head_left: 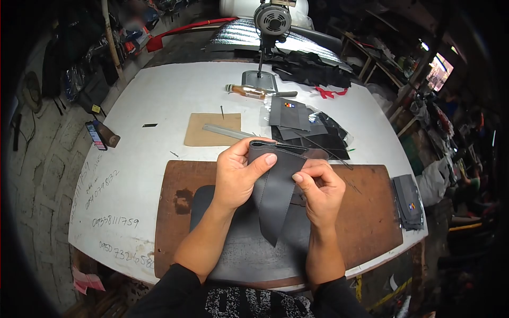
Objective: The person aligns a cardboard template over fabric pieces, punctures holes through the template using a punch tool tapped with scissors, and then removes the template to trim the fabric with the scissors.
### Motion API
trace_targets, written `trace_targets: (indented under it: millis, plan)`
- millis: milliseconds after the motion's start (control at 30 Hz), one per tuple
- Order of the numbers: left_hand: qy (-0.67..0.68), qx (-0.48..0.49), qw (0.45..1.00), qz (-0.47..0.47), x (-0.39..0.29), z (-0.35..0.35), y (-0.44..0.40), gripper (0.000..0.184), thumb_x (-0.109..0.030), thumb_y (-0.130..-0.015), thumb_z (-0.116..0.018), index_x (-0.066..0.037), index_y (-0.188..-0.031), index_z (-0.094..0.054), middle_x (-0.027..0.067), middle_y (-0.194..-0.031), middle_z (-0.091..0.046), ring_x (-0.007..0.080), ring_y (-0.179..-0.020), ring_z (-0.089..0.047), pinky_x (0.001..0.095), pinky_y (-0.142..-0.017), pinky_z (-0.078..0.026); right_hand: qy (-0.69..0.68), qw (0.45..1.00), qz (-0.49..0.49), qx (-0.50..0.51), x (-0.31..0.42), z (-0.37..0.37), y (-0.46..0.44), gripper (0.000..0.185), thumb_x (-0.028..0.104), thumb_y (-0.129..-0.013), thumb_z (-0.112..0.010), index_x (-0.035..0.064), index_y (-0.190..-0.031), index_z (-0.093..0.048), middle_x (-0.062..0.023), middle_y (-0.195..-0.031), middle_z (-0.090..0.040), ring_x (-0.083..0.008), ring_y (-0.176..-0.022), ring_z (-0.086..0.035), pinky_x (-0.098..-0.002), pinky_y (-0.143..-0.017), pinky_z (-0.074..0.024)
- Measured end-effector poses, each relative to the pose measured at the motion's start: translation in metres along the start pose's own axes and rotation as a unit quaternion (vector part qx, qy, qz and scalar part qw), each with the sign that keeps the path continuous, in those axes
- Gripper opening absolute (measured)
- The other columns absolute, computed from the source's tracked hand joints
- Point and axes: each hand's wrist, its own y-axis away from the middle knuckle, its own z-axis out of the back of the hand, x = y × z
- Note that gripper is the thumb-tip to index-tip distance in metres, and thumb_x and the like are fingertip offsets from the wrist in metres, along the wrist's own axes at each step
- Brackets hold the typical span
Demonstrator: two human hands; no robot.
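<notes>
Between my two hands hangs a folded strip of dark grey stitched leather-like material (278, 191), its pointed end downward. My left hand (241, 172) is closed on the folded upper left part, thumb pressed on the front. The fingers of my right hand (319, 185) pinch the right edge of the same strip. Below it lies a dark pad (238, 254) on a brown wooden board (360, 212). Just beyond the hands, a metal ruler (225, 131) rests partly on a tan sheet (199, 135).
On the white table (127, 185) lie a glass bottle (246, 91), a stack of dark pieces (289, 114) and a packaged dark piece (407, 201) at the right edge. A cutting machine (273, 21) stands at the back. A phone (96, 135) is at the left edge.
</notes>
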Motion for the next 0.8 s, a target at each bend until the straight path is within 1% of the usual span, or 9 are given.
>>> trace_targets:
  millis: [267, 367, 767, 800]
  plan:
    - [0.003, 0.003, 1.000, 0.002, 0.0009, 0.0007, 0.0002, 0.022, -0.001, -0.094, -0.074, 0.004, -0.115, -0.068, 0.0073, -0.105, -0.073, 0.0099, -0.094, -0.067, 0.0253, -0.084, -0.057, -0.035, 0.999, -0.029, 0.001, -0.0042, -0.0006, 0.0021, 0.009, 0.002, -0.090, -0.077, -0.0028, -0.087, -0.069, -0.0075, -0.094, -0.067, -0.0129, -0.085, -0.060, -0.0258, -0.076, -0.0475]
    - [0.005, 0.003, 1.000, 0.002, 0.0004, 0.0009, 0.0006, 0.021, -0.001, -0.094, -0.074, 0.004, -0.114, -0.068, 0.0071, -0.104, -0.073, 0.0098, -0.093, -0.067, 0.0253, -0.083, -0.057, -0.029, 0.999, -0.025, 0.006, -0.0050, 0.0000, 0.0024, 0.009, 0.002, -0.090, -0.076, -0.0030, -0.088, -0.069, -0.0075, -0.095, -0.067, -0.0123, -0.085, -0.060, -0.0255, -0.076, -0.0475]
    - [-0.007, -0.003, 1.000, 0.001, -0.0020, -0.0003, 0.0013, 0.019, -0.001, -0.095, -0.072, 0.004, -0.113, -0.069, 0.0069, -0.102, -0.073, 0.0090, -0.091, -0.067, 0.0248, -0.082, -0.057, -0.049, 0.998, -0.038, 0.000, -0.0029, -0.0025, 0.0041, 0.010, 0.001, -0.089, -0.077, -0.0032, -0.087, -0.069, -0.0077, -0.095, -0.067, -0.0124, -0.085, -0.060, -0.0253, -0.076, -0.0479]
    - [-0.010, -0.012, 1.000, 0.010, -0.0025, -0.0006, 0.0014, 0.019, -0.001, -0.094, -0.073, 0.004, -0.112, -0.069, 0.0068, -0.102, -0.073, 0.0097, -0.090, -0.067, 0.0254, -0.082, -0.057, -0.051, 0.998, -0.035, 0.000, -0.0024, -0.0033, 0.0041, 0.010, 0.001, -0.089, -0.077, -0.0030, -0.087, -0.069, -0.0076, -0.095, -0.066, -0.0124, -0.085, -0.060, -0.0256, -0.075, -0.0482]
